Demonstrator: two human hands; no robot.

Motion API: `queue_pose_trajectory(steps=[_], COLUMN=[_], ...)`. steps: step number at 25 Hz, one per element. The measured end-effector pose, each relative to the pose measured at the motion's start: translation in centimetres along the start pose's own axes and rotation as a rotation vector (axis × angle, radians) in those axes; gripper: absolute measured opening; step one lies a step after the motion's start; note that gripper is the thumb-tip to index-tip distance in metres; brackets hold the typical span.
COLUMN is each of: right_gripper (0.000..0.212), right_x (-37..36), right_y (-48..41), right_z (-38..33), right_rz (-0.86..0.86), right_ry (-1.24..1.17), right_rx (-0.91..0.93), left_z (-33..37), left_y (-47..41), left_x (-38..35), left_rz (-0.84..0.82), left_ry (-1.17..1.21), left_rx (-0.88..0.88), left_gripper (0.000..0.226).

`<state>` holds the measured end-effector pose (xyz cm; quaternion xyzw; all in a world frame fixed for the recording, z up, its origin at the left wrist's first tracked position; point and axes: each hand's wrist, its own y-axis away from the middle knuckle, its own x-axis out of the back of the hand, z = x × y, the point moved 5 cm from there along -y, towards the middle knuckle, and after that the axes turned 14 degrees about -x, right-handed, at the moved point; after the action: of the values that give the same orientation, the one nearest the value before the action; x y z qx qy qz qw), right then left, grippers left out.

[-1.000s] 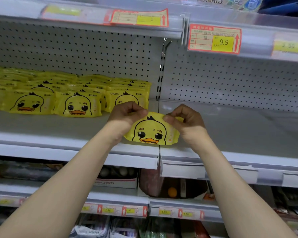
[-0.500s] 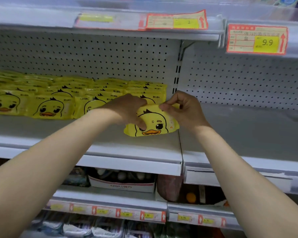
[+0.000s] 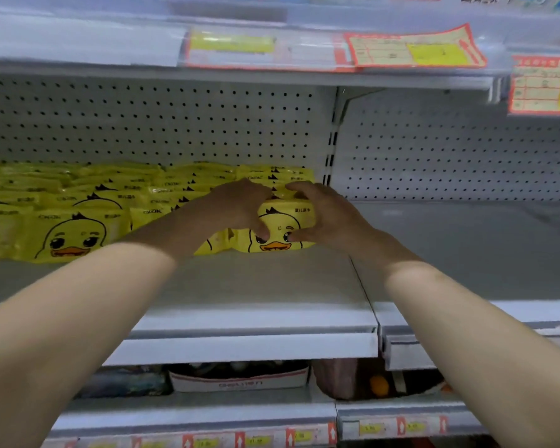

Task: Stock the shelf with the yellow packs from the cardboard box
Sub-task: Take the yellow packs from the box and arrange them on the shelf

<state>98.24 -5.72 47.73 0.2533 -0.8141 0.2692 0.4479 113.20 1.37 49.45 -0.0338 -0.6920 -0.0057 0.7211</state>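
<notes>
Yellow duck-face pack being gripped by both hands on the white shelf.
Nearest the viewer, two bare forearms are reaching forward across the shelf's front lip, above a lower shelf carrying a white carton. Farther in, the left hand is curling its fingers over the pack's top edge while its thumb is pressing the printed face; the right hand is mirroring this, fingers hooking over the top and thumb lying on the front. The pack is standing upright at the right end of the front row, touching the stocked packs beside and behind it. Beyond them, a perforated back panel is rising to blurred price labels.
</notes>
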Motion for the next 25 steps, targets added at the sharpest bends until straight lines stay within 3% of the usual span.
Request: queue_pose_trajectory(steps=[6, 13, 18, 25], right_gripper=[0.096, 0.087, 0.083, 0.076], right_x=[-1.6, -1.1, 0.1, -2.4], right_y=[0.0, 2.3, 6.7, 18.5], right_z=[-1.0, -1.2, -3.5, -9.5], right_rz=[0.073, 0.188, 0.180, 0.080], right_ry=[0.220, 0.204, 0.162, 0.174], right_rx=[-0.064, -0.130, -0.154, -0.043], left_z=[-0.4, 1.1, 3.1, 8.8], left_y=[-0.3, 3.0, 9.7, 26.9], left_x=[-0.3, -0.6, -0.7, -4.1], left_rz=[0.122, 0.306, 0.305, 0.472], left_ry=[-0.146, -0.079, 0.087, 0.268], left_rx=[-0.079, -0.019, 0.147, 0.438], left_gripper=[0.081, 0.086, 0.085, 0.069])
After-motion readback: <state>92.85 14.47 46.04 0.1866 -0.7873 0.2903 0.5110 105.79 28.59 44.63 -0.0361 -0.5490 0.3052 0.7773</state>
